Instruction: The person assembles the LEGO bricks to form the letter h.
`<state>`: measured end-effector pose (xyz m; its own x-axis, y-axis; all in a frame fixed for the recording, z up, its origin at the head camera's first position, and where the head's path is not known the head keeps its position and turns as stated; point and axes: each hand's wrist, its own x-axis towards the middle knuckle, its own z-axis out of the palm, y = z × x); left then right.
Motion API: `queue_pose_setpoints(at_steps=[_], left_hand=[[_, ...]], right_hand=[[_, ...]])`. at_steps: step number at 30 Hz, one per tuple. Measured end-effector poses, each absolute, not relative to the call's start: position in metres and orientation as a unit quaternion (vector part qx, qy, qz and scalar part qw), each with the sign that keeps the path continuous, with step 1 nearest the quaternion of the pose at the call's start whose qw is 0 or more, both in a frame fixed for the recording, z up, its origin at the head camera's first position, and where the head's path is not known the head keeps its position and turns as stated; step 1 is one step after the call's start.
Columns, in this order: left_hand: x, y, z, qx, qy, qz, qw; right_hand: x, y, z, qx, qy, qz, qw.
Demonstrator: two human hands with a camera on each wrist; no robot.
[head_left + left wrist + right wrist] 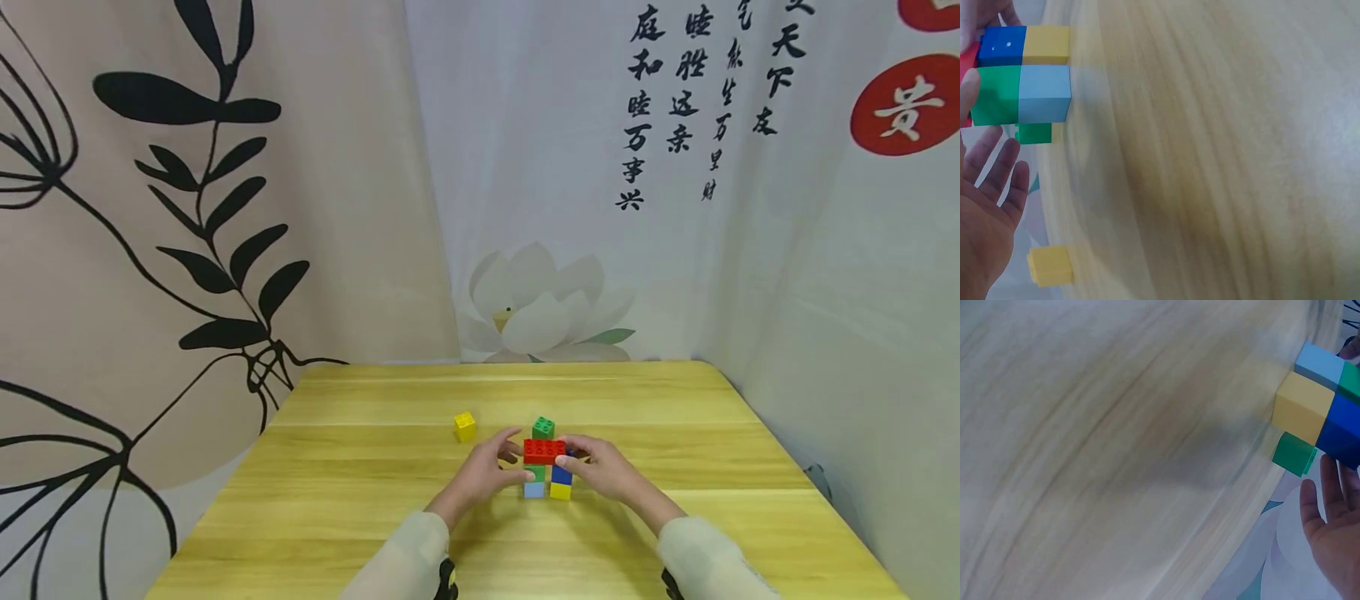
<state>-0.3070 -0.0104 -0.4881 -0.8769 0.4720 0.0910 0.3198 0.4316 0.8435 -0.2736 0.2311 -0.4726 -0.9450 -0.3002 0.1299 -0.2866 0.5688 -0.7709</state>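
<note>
A red brick bridges two short stacks. On the left, a green brick sits on a light blue brick; on the right, a blue brick sits on a yellow brick. My left hand touches the green brick with its thumb, its other fingers loosely spread beside the stack. With thumb in front and index finger at the back, my right hand pinches the red brick's right end. Its remaining fingers look extended in the right wrist view.
Behind the bridged stacks stands another green brick. A loose yellow brick lies farther back to the left. The wooden table ends at a printed curtain.
</note>
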Motion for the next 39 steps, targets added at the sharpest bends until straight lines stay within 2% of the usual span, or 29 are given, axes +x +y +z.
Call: queue_pose_setpoints(at_steps=[16, 30, 39], left_hand=[[-0.312, -0.015, -0.489, 0.226, 0.846, 0.474, 0.097], [-0.307, -0.011, -0.495, 0.230, 0.837, 0.487, 0.099], [-0.308, -0.013, -0.480, 0.230, 0.826, 0.506, 0.093]], right_hand=[[-0.277, 0.228, -0.459, -0.193, 0.898, -0.396, 0.003], [-0.274, 0.233, -0.463, -0.182, 0.907, -0.380, 0.004], [-0.277, 0.232, -0.460, -0.186, 0.911, -0.369, -0.009]])
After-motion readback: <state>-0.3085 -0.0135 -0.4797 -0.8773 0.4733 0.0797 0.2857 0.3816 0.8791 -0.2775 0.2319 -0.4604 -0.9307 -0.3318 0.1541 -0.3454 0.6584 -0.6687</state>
